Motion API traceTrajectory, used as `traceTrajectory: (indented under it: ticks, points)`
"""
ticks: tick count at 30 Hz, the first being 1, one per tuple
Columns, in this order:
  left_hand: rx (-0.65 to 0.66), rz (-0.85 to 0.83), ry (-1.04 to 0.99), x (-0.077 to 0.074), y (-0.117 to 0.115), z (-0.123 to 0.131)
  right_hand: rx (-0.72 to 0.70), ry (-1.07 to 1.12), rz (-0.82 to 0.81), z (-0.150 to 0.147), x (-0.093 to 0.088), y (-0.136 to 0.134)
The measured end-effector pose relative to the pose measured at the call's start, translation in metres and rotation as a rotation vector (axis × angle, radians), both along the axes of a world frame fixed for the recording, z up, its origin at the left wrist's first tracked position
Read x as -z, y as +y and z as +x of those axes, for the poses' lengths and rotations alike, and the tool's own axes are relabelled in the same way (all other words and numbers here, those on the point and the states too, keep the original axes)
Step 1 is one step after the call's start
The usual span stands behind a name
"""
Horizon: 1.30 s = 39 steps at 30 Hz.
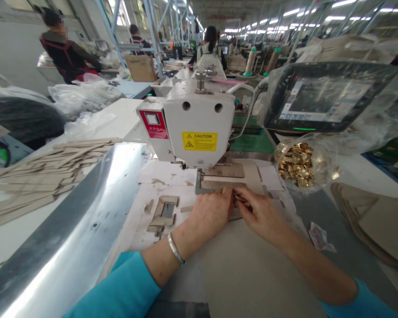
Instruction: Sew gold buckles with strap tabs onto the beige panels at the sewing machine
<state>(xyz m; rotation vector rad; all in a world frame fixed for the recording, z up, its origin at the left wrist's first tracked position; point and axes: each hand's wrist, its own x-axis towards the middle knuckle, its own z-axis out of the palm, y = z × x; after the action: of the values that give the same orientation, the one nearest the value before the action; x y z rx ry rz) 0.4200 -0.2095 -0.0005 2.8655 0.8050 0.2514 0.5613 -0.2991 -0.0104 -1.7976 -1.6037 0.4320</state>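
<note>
Fingers of the left hand (214, 207) and right hand (260, 214) curl close together; what they pinch, if anything, I cannot tell. Beyond stands a white sewing machine (199, 117). A beige panel (252, 269) lies before it, partly beneath the hands. Rightward, a clear plastic container (323, 165) holds gold metal pieces (296, 164).

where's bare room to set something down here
Widest: the metal plate, between the strips and the white paper. Smaller: the grey patch between the clear container and the wrapper, with the stack to its right. Crowded: in front of the machine head, where left hand and right hand meet.
</note>
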Motion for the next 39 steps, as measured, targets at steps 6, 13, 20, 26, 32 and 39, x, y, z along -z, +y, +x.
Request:
traceTrajectory:
  ticks: [6,13,20,26,32,39]
  points:
    - [0.142,0.161,-0.152,0.025,0.015,0.011,0.243,0.169,-0.251,0.05,0.007,0.025]
    - [0.144,0.095,-0.034,0.041,0.029,0.015,0.35,0.212,-0.427,0.075,0.005,0.045]
    - [0.142,0.084,-0.022,0.037,0.038,0.016,0.378,0.112,-0.432,0.077,0.013,0.058]
    - [0.169,0.079,-0.047,0.04,0.041,0.015,0.375,-0.003,-0.421,0.08,0.016,0.065]
    - [0.148,0.041,-0.026,0.039,0.042,0.018,0.344,0.05,-0.472,0.081,0.01,0.069]
    - [0.122,0.111,-0.064,0.048,0.034,0.021,0.374,0.209,-0.611,0.077,-0.007,0.067]
